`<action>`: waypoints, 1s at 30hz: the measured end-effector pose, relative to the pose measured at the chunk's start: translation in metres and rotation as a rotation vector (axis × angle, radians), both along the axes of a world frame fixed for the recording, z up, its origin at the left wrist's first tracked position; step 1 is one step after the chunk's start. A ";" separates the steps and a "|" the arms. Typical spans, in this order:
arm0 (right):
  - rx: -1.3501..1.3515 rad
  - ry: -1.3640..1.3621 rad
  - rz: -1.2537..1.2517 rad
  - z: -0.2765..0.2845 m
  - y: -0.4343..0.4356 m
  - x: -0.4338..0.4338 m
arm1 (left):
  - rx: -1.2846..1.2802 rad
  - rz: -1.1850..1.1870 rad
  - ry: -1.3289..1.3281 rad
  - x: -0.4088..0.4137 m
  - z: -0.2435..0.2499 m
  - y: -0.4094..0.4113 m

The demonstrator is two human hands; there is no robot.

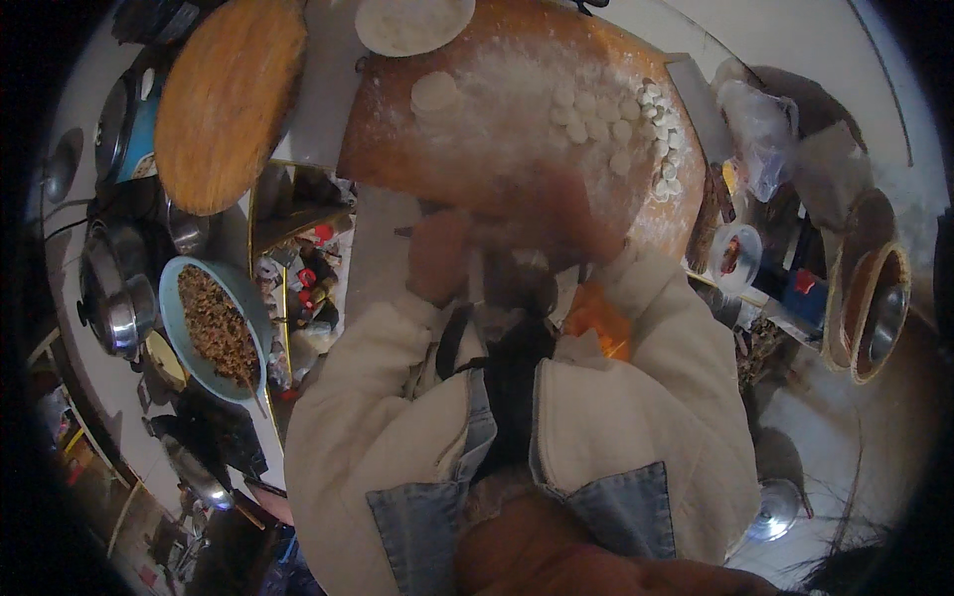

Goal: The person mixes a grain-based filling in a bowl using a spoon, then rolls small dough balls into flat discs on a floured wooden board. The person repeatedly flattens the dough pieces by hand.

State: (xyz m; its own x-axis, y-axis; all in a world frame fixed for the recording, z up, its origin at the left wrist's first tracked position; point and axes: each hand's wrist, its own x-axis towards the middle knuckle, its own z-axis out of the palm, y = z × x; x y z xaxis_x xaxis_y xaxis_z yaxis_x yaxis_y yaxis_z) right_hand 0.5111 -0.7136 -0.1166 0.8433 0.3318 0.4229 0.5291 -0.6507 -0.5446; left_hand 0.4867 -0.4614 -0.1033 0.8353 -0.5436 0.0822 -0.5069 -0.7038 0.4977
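A flour-dusted wooden board [492, 141] lies before me. My left hand [438, 253] is by its near edge, blurred by motion. My right hand [570, 212] reaches over the near right part of the board, blurred too. Whether either hand holds anything is not clear. Flattened dough discs [596, 115] sit in a cluster on the board's right side. Beyond them, along the right edge, runs a row of small dough lumps [663, 141]. A pale, round dough wrapper or stack of wrappers [434, 91] rests at the far left of the board.
At the far edge stands a pale round tray [414, 26]. On my left are a round wooden board [231, 104], a light-blue basin of chopped filling [216, 320] and a lidded steel pot [115, 290]. A plastic bag [760, 134] and a clear container [735, 257] are on the right.
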 end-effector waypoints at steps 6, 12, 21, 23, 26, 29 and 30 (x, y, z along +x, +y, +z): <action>-0.114 0.393 -0.299 -0.010 -0.013 0.035 | -0.003 0.048 -0.025 0.024 0.005 -0.011; -0.375 0.244 -0.251 -0.027 -0.044 0.005 | 0.152 0.103 -0.195 0.076 -0.028 -0.027; -0.520 0.114 -0.133 -0.013 -0.050 0.011 | 0.462 0.069 -0.219 0.087 -0.032 -0.022; -0.564 0.221 -0.076 -0.015 -0.052 -0.014 | 0.562 -0.004 -0.172 0.082 -0.024 -0.021; -0.648 0.259 -0.066 -0.011 -0.044 -0.037 | 0.591 -0.095 -0.103 0.066 -0.010 -0.017; -0.704 0.180 -0.176 -0.027 -0.044 -0.018 | 0.407 -0.031 -0.178 0.090 -0.027 -0.026; -0.717 0.112 -0.229 -0.028 -0.047 0.002 | 0.344 0.001 -0.217 0.103 -0.030 -0.030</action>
State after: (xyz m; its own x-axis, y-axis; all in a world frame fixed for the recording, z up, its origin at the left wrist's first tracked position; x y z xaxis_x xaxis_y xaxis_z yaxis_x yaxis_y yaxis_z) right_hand 0.5132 -0.7602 -0.1447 0.9493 0.3045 0.0778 0.3046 -0.9524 0.0102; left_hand 0.5902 -0.4910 -0.1334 0.8190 -0.5695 0.0701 -0.5737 -0.8110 0.1150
